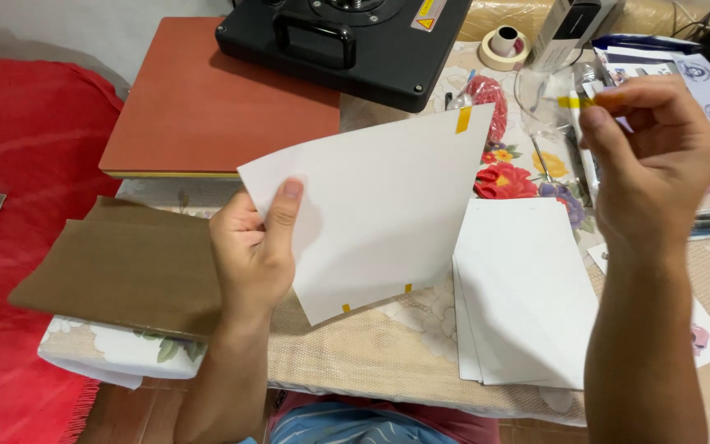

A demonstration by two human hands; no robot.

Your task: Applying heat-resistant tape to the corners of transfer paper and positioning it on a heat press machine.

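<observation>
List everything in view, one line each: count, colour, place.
white sheet: one, white with yellow tape bits, held up at centre
paper stack: one, white, on the table, right of centre
brown sheet: one, brown, table's left edge
heat press: one, black, top centre
press pad: one, rust red, top left
tape roll: one, cream, top right
tape strip: one, yellow, at right fingertips
left hand: grips the white sheet
right hand: pinches the tape strip

Place: a home craft corner used for heat-press printing.
Machine: a black heat press [347, 41] with a red pad [207, 107].
Surface: a table [355, 353] under a floral cloth.
Supplies: a stack of white sheets [527, 296], a tape roll [504, 45].
Homely touch: a red fringed blanket [18, 164] beside it.
</observation>
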